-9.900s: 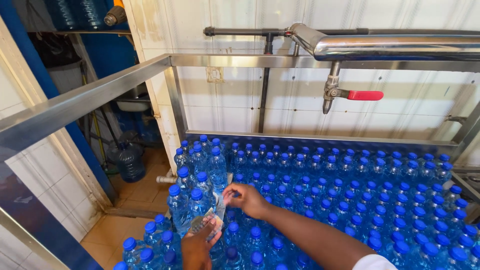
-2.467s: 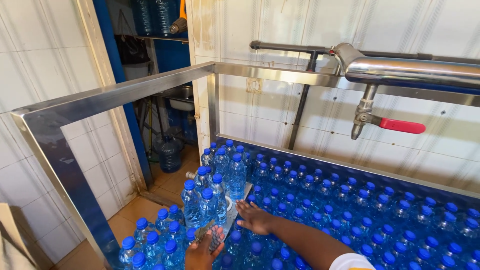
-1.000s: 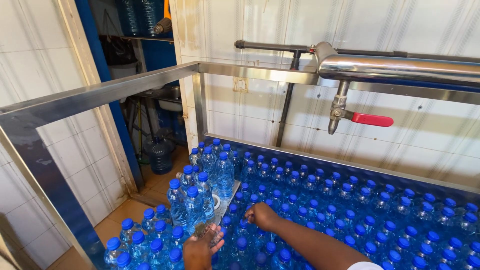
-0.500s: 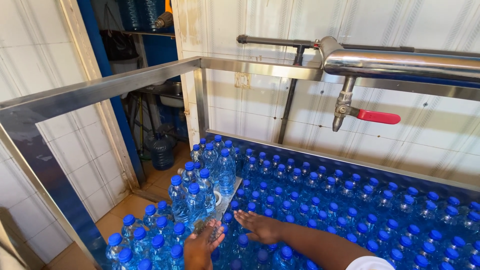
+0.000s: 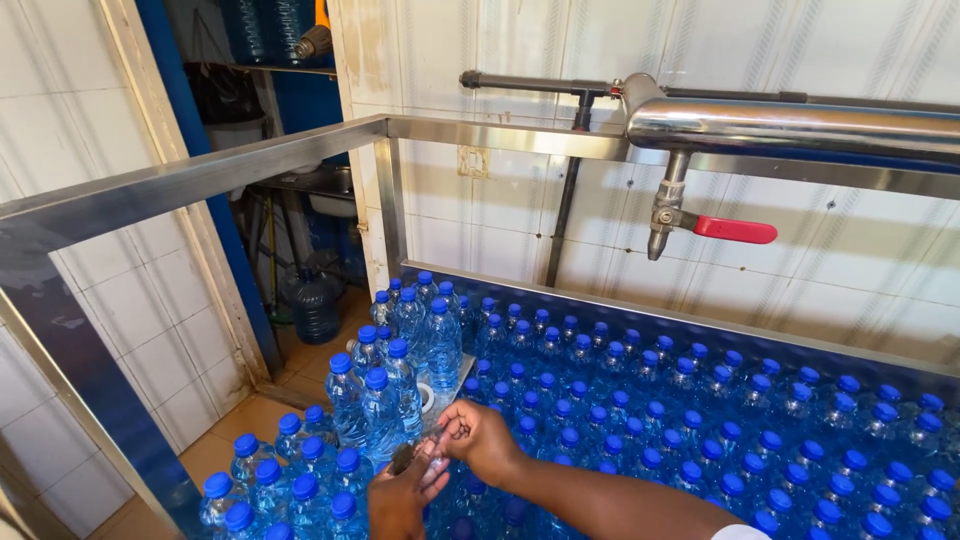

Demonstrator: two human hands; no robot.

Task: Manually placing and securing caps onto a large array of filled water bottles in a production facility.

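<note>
Several clear water bottles with blue caps stand packed together inside a steel-framed table. At the bottom centre my left hand and my right hand meet just above the caps. Both pinch the top of one clear bottle between them. My right fingers curl in from the right and my left fingers come up from below. What exactly sits at the bottle's mouth is too small to tell. Taller bottles stand just to the left of my hands.
A steel frame runs around the table at chest height. On the tiled wall behind it hangs a steel pipe with a red-handled valve. A large water jug stands on the floor in the doorway at left.
My right hand has lifted off the bottle caps and drawn in to meet my left hand. Both hands have gone from spread fingers to pinching one bottle's top.
</note>
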